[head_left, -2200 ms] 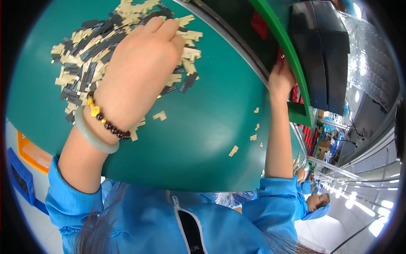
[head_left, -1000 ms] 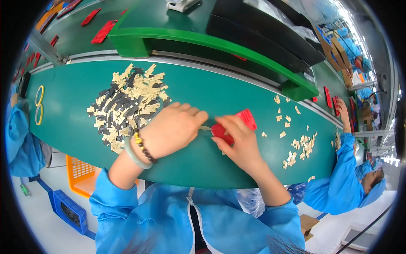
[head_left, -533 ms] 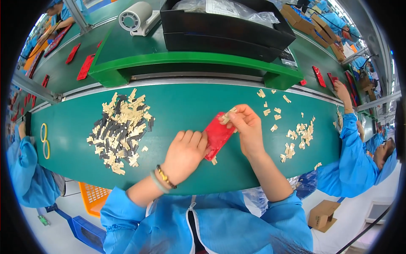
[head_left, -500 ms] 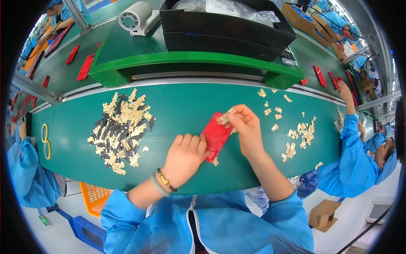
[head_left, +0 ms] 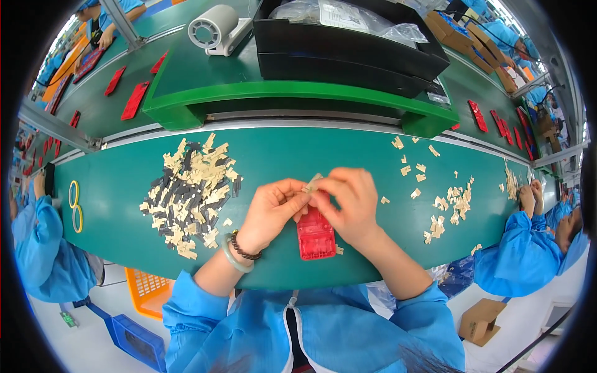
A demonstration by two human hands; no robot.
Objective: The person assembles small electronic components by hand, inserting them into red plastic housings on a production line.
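Green worktop (head_left: 280,149) curves across the workshop, with a red panel (head_left: 316,241) lying on it close to the person. Beyond the panel stands a green-edged shelf (head_left: 298,91) bearing a black box (head_left: 348,59); inside, a clear plastic bag (head_left: 398,31) carries a white label (head_left: 342,15) whose print is too small to make out. Dark marks on the cardboard box (head_left: 482,320), on the floor to the panel's right, are equally unreadable.

Beyond and left of the panel, a white fan (head_left: 214,30) sits on the shelf. Left of the panel spreads a heap of tan and black pieces (head_left: 189,196), with two yellow rings (head_left: 74,205) farther out. Loose tan pieces (head_left: 459,202) are scattered to its right; past them, a co-worker's blue sleeve (head_left: 516,255) rests near the table edge.

Just over the panel's far end, the left hand (head_left: 273,211) and right hand (head_left: 353,202) meet, hiding that end. Both are nearly closed, thumb and fingers pinching one small tan piece (head_left: 313,181) between them. Whether any finger touches the panel, I cannot tell. Another tan piece (head_left: 339,250) sticks out at the panel's near right corner.
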